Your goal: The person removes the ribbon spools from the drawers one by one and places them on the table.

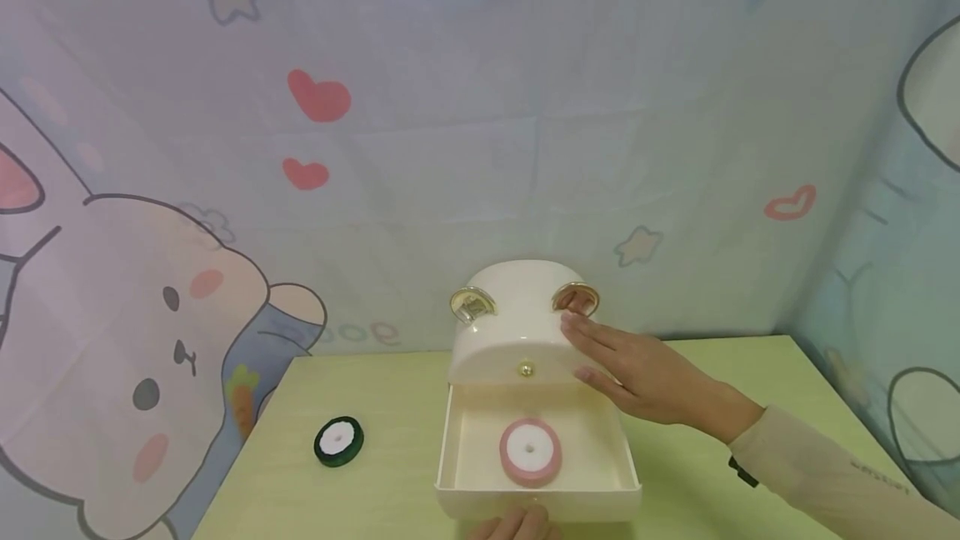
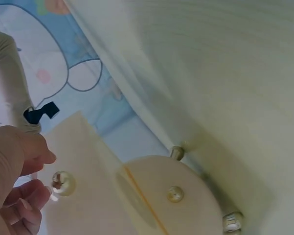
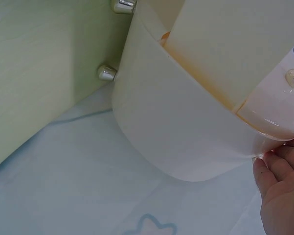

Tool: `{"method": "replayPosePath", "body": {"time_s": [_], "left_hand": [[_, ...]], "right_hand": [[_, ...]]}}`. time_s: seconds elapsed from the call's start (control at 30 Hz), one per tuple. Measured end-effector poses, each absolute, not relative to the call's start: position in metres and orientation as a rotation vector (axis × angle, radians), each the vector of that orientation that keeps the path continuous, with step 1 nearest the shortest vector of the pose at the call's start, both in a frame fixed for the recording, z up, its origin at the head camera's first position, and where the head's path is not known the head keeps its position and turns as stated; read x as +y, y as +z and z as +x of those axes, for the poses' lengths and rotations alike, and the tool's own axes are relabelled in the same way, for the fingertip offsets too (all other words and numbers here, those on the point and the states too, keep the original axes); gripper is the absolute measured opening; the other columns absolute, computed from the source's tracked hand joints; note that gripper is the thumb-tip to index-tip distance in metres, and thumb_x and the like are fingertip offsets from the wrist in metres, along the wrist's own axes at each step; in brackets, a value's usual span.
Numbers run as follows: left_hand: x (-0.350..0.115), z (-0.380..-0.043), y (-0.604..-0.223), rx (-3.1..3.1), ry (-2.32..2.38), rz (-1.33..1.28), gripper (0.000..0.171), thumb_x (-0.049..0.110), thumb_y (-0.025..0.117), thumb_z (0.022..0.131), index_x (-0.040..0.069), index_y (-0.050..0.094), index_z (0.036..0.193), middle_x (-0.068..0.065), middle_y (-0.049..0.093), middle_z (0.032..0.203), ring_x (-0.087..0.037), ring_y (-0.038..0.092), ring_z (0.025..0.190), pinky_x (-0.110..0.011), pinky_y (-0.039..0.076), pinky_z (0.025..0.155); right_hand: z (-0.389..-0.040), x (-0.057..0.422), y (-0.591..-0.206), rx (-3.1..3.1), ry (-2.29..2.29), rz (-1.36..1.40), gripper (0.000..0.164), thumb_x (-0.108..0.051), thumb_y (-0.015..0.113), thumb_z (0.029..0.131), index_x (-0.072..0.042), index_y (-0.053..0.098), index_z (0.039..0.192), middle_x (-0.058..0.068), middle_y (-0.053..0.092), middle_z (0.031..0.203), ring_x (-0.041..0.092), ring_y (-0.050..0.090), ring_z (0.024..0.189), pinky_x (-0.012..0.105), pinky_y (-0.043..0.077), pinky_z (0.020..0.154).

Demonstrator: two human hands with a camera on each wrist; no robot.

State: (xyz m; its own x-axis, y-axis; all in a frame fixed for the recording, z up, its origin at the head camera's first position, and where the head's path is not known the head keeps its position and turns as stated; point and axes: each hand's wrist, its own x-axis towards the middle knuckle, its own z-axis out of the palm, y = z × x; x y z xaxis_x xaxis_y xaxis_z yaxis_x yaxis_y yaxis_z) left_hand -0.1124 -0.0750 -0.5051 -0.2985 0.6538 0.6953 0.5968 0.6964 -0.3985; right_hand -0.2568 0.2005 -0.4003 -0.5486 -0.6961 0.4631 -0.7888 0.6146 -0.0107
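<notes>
A cream box (image 1: 517, 332) with a rounded top and gold-rimmed ornaments has its drawer (image 1: 540, 507) pulled out. Inside the drawer lies a pink ribbon spool (image 1: 531, 451) with a white centre. My left hand (image 1: 517, 526) is at the drawer's front. In the left wrist view, its loosely bent fingers (image 2: 27, 200) are beside the round gold knob (image 2: 63, 183), with the thumb apart from it. My right hand (image 1: 637, 369) rests on the right side of the box top, fingers extended below the right ornament. Its fingertips touch the box in the right wrist view.
A dark green ribbon spool (image 1: 339, 441) lies flat on the light green table (image 1: 390, 390), left of the box. Right behind the table hangs a patterned cloth (image 1: 420, 190), with another section along the right side.
</notes>
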Motion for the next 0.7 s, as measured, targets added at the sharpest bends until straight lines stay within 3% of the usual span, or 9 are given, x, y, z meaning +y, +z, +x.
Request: {"method": "replayPosePath", "body": {"time_s": [0.17, 0.3, 0.57, 0.7], "left_hand": [[-0.076, -0.110, -0.488, -1.952, 0.030, -0.994, 0.038, 0.045, 0.047, 0.104, 0.024, 0.074, 0.089, 0.006, 0.074, 0.096, -0.007, 0.071, 0.086, -0.021, 0.057, 0.066], [-0.078, -0.119, -0.474, -1.855, -0.087, -1.045, 0.030, 0.039, 0.054, 0.102, 0.023, 0.073, 0.084, 0.008, 0.070, 0.089, -0.005, 0.064, 0.077, -0.016, 0.051, 0.060], [-0.085, -0.130, -0.457, -1.885, -0.250, -1.165, 0.015, 0.037, 0.065, 0.097, 0.025, 0.070, 0.088, 0.013, 0.061, 0.088, 0.001, 0.054, 0.077, -0.003, 0.037, 0.062], [-0.087, -0.135, -0.452, -1.818, -0.327, -1.167, 0.013, 0.032, 0.065, 0.098, 0.023, 0.070, 0.089, 0.011, 0.062, 0.088, 0.000, 0.055, 0.077, -0.003, 0.038, 0.062]], "right_hand": [[-0.257, 0.200, -0.400, -2.421, 0.297, 1.182, 0.064, -0.030, 0.062, 0.105, -0.009, 0.039, 0.162, 0.009, 0.043, 0.167, 0.027, 0.053, 0.147, 0.044, 0.054, 0.108], [-0.257, 0.201, -0.398, -2.439, 0.301, 1.173, 0.065, -0.031, 0.062, 0.106, -0.010, 0.039, 0.162, 0.009, 0.043, 0.167, 0.027, 0.053, 0.147, 0.044, 0.054, 0.109], [-0.258, 0.200, -0.399, -2.420, 0.335, 1.168, 0.063, -0.029, 0.061, 0.106, -0.010, 0.040, 0.162, 0.010, 0.044, 0.166, 0.028, 0.056, 0.144, 0.044, 0.056, 0.105], [-0.258, 0.200, -0.402, -2.420, 0.338, 1.175, 0.062, -0.029, 0.060, 0.106, -0.009, 0.040, 0.162, 0.010, 0.045, 0.166, 0.029, 0.056, 0.144, 0.045, 0.056, 0.105]]}}
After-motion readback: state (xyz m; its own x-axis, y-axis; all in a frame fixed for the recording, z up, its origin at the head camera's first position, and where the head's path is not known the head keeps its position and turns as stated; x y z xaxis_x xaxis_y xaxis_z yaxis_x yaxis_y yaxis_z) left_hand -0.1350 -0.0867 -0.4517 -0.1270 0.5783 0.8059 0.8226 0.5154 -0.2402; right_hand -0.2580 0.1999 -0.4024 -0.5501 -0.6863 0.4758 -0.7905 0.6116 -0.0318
